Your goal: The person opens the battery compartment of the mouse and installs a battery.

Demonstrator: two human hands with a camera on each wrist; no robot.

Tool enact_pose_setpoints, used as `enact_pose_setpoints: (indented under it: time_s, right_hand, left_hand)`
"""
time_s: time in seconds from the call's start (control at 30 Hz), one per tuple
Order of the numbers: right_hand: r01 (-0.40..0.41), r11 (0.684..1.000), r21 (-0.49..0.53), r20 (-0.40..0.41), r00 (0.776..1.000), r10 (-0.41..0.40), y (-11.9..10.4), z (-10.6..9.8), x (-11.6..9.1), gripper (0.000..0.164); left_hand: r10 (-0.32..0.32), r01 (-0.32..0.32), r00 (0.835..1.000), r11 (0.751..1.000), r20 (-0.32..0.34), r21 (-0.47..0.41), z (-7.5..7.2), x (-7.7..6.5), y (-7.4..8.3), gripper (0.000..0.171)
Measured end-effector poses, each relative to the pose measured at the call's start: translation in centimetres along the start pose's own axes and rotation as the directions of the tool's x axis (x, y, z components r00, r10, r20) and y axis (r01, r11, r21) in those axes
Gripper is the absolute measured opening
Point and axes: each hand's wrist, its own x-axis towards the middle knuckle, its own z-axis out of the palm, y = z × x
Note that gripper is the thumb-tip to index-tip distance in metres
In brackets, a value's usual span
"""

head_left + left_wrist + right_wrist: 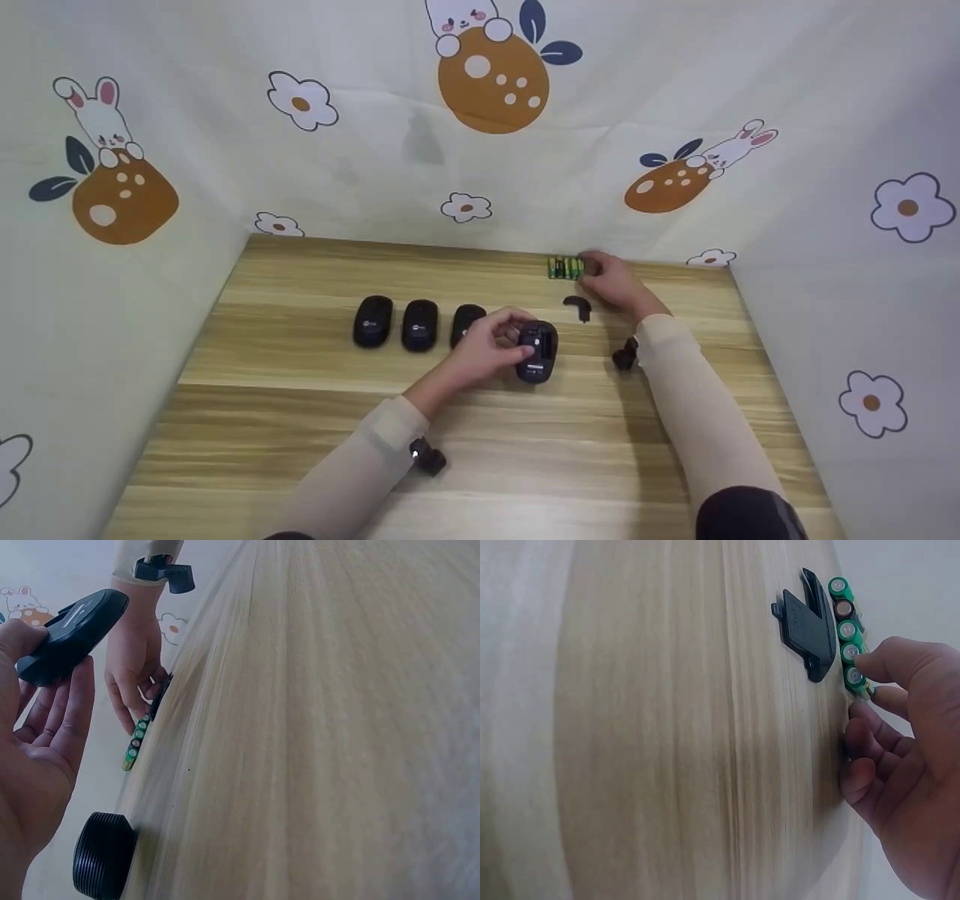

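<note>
Clearly, the held mouse's [538, 360] compartment [547, 344] gapes.

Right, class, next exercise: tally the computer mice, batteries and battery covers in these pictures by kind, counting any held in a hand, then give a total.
Computer mice: 4 (3 on the wooden table, 1 in the left hand)
Batteries: 5
Battery cover: 1
Total: 10

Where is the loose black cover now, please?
In the head view, the cover lies on the table right of centre, just below the batteries, up and right of the held mouse.
</note>
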Motion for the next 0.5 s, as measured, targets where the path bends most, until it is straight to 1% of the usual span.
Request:
enact_pose_setpoints:
  time_s: [0.17,0.37,0.5]
  right_hand:
    - [-0.004,0.999,0.035,-0.011,1.000,0.004,0.11,-0.01,0.07,0.054]
    - [0.038,0.997,0.065,-0.017,0.999,-0.037,0.33,-0.05,0.14,0.047]
    - [0.051,0.995,0.087,-0.014,0.999,-0.050,0.39,-0.12,0.04,0.046]
  left_hand:
    - [0.000,0.000,1.000,1.000,-0.002,-0.004,0.00,0.02,0.01,0.045]
    - [-0.019,0.019,1.000,1.000,-0.009,-0.008,0.02,0.03,-0.04,0.044]
    - [-0.030,0.030,1.000,1.000,-0.008,-0.009,-0.02,-0.04,0.04,0.045]
